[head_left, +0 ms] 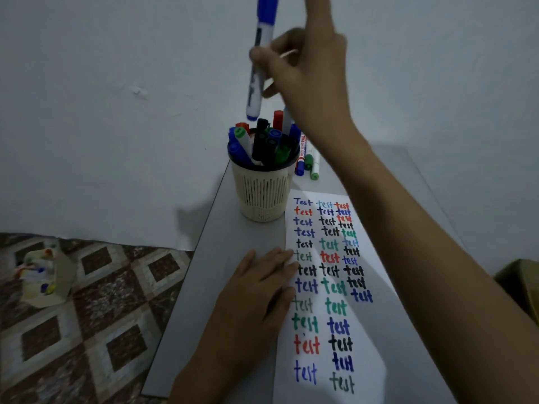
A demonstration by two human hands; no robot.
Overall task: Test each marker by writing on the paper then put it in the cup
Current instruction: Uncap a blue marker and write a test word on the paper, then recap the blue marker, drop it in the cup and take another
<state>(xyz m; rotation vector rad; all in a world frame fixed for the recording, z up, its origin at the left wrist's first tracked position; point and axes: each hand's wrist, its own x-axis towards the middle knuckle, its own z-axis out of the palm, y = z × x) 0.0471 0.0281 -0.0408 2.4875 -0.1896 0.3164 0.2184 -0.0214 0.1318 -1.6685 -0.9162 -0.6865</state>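
In the head view, the right hand (303, 71) pinches a blue marker (259, 62) between thumb and curled fingers, with one finger pointing up. The marker stands almost upright, its long axis close to vertical and its lower end down. The cup (262, 193) is below this hand; its mouth, crowded with markers, lies just under the lower end and a little to the right. I judge the drop needs a small shift right, then straight down into a gap. The left hand (256, 290) lies flat with straight fingers on the left edge of the paper (322, 371), on the near side of the cup.
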